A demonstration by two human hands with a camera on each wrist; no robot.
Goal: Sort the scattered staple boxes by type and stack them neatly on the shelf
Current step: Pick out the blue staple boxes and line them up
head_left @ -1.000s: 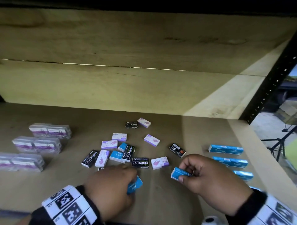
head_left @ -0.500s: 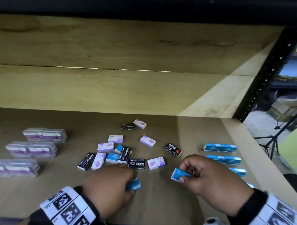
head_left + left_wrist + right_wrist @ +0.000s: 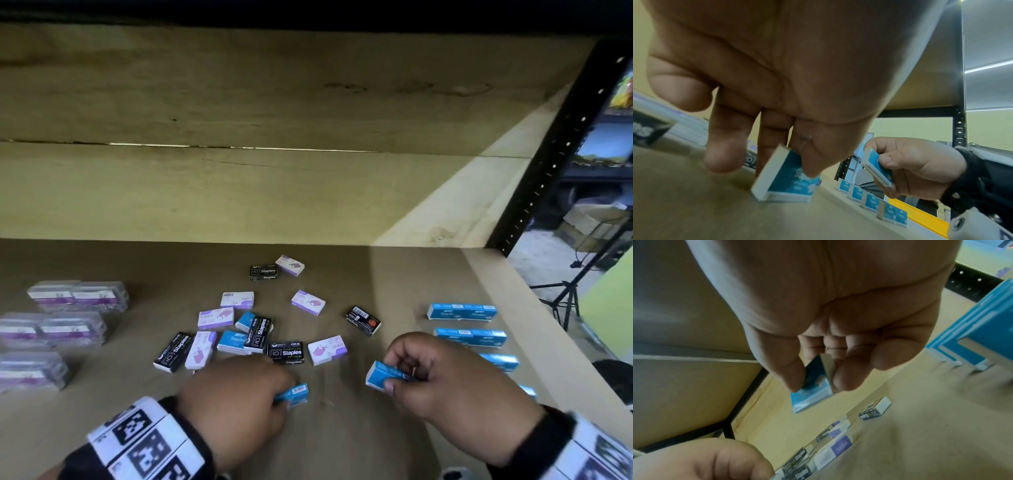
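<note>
My left hand (image 3: 281, 394) pinches a blue staple box (image 3: 294, 393) low at the front of the shelf. In the left wrist view that box (image 3: 787, 178) is tilted, its lower edge touching the board. My right hand (image 3: 400, 373) grips a second blue staple box (image 3: 382, 375) just above the shelf, thumb and fingers curled round it (image 3: 813, 386). Ahead of both hands lie scattered boxes: black ones (image 3: 286, 351), purple-and-white ones (image 3: 327, 349) and blue ones (image 3: 234, 341).
Rows of blue boxes (image 3: 460, 311) stand along the right side of the shelf board (image 3: 342, 428). Clear packs with purple labels (image 3: 78, 296) sit in rows at the left. A black perforated upright (image 3: 548, 164) marks the right corner, and a wooden back panel closes the rear.
My left hand has tipped its blue box lower, down to the shelf. The right hand keeps its box in nearly the same place. The scattered boxes have not moved.
</note>
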